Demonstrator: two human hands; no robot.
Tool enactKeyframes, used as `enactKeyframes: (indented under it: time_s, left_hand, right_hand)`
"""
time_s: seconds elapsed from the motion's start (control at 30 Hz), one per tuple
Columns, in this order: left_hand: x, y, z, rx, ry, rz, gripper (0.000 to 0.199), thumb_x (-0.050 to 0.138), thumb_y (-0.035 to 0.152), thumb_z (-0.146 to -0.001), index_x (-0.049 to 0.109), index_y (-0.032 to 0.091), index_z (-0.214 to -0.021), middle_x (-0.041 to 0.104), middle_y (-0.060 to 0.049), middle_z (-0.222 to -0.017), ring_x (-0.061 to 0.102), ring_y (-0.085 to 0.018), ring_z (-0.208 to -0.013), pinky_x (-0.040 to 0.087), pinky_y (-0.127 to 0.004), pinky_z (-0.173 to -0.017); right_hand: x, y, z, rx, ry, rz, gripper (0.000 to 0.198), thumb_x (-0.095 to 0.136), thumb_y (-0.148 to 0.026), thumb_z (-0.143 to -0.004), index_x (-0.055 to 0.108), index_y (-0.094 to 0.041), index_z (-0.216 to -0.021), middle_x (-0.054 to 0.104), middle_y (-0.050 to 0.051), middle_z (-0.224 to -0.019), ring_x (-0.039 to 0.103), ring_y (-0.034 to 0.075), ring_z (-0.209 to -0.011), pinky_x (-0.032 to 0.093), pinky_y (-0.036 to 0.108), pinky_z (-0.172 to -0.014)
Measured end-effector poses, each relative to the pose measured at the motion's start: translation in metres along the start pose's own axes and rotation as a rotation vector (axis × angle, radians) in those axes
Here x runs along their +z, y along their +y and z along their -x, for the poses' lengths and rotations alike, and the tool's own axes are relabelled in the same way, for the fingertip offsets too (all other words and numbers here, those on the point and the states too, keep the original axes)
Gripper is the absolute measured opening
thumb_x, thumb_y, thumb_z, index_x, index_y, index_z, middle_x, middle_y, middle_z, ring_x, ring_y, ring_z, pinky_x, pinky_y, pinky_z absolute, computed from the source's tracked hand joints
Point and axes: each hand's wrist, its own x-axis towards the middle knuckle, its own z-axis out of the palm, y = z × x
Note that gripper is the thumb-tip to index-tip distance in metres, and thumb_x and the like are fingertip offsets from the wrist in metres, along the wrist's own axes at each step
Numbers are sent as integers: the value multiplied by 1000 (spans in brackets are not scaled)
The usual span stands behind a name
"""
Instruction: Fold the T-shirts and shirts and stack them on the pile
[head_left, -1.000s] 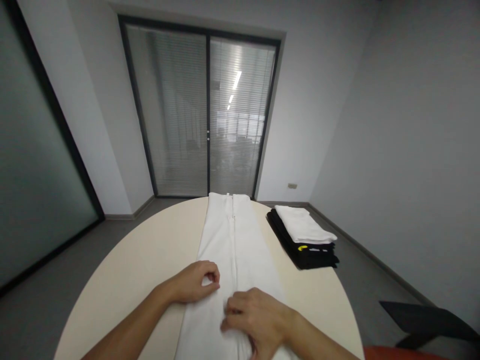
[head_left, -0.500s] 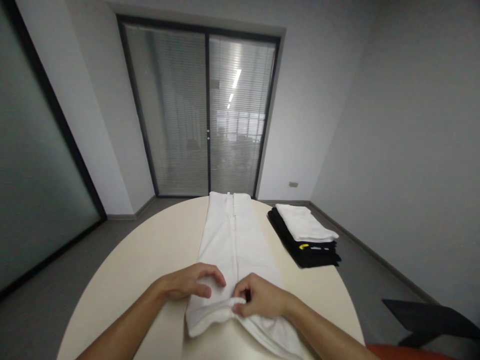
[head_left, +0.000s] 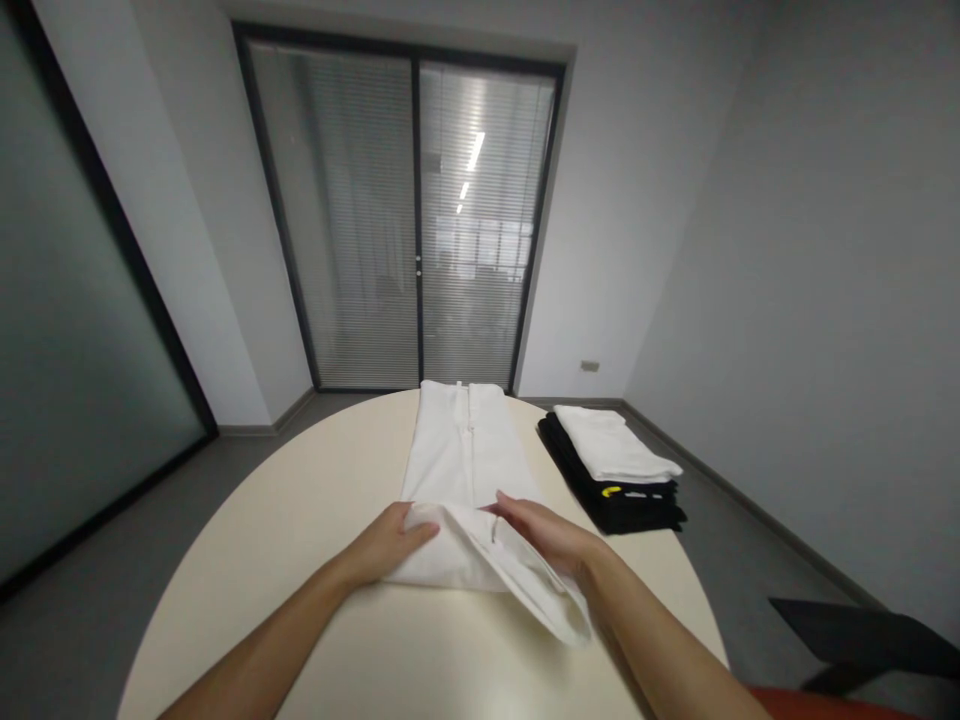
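A white garment (head_left: 469,450), folded into a long strip with a line down its middle, lies across the table away from me. Its near end is turned up and over in a loose fold. My left hand (head_left: 386,545) grips the left side of that fold, thumb on top and fingers hidden by the cloth. At the right side, my right hand (head_left: 551,535) holds the turned-up cloth, its fingers partly hidden behind it. Below the right hand a loose flap of the garment hangs open towards me.
On the right of the round cream table (head_left: 300,500) sits a stack of folded black clothes (head_left: 637,515) with a folded white cloth (head_left: 611,445) on top. A black chair part (head_left: 862,635) stands at the lower right. Behind the table is a glass door with blinds (head_left: 352,230).
The near end of the garment has been lifted and folded away from me. My left hand has closed on the cloth, and my right hand has moved up and right with it.
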Motion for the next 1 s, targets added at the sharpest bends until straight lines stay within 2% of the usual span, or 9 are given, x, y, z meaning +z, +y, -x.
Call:
enactKeyframes:
  time_s: [0.13,0.2,0.33,0.4,0.47,0.6,0.73,0.87,1.0]
  left_hand:
    - [0,-11,-5,4,37,35,51,62,55,-83,71,8,-99,75,-10,-95,67,-27,-83,50,-31,-70]
    - [-1,-13,-6,-1,70,36,51,62,56,-83,71,9,-100,75,-10,-97,68,-28,-85,51,-33,-72]
    - [-2,-14,-8,-10,123,52,49,62,55,-83,72,10,-100,76,-11,-103,68,-30,-93,51,-34,-79]
    - [-2,-14,-9,-19,148,60,48,63,54,-82,72,10,-101,75,-11,-106,68,-30,-96,51,-35,-81]
    - [-2,-14,-10,-34,176,65,49,63,54,-81,71,10,-101,76,-11,-105,68,-31,-96,51,-35,-82]
    - [-4,-16,-10,-53,202,115,50,65,52,-78,71,9,-102,76,-10,-98,68,-30,-91,51,-34,-76]
    - [-11,-15,-10,-11,177,130,52,61,52,-82,70,7,-107,75,-11,-96,67,-28,-89,50,-34,-76]
    - [-20,-10,-7,42,100,47,55,57,57,-86,70,9,-109,75,-11,-103,66,-30,-98,49,-36,-86]
    - [-28,-1,5,-13,-235,97,55,61,61,-83,71,13,-109,74,-9,-107,65,-28,-102,48,-35,-91]
  right_hand:
    - [-22,-7,21,30,-107,-37,86,39,-82,-84,63,-11,-125,64,17,-126,60,28,-118,37,43,-109]
    - [-29,-14,36,-3,-197,105,92,51,-85,-76,59,-11,-131,59,19,-134,54,31,-126,32,45,-113]
    - [-33,-27,58,-85,-292,462,128,92,-59,-44,36,-18,-151,43,16,-150,34,33,-142,21,44,-119]
    - [-33,-29,62,-108,-262,595,138,95,-49,-42,23,-19,-156,42,15,-151,33,32,-143,20,44,-120]
    - [-32,-26,61,-147,-164,654,127,92,-47,-50,25,-19,-155,47,13,-147,40,31,-138,25,44,-118]
    - [-35,-10,46,-198,161,549,72,72,-57,-78,56,-16,-135,65,12,-126,56,31,-121,41,46,-107]
    - [-40,7,23,-230,408,406,65,58,-68,-84,69,-10,-112,73,15,-105,64,33,-106,49,45,-94]
    - [-42,10,17,-203,382,329,63,57,-69,-85,70,-13,-111,73,14,-108,66,29,-103,48,41,-97]
    - [-40,3,33,-69,240,295,57,64,-64,-82,69,-18,-114,71,12,-116,66,27,-108,46,39,-103]
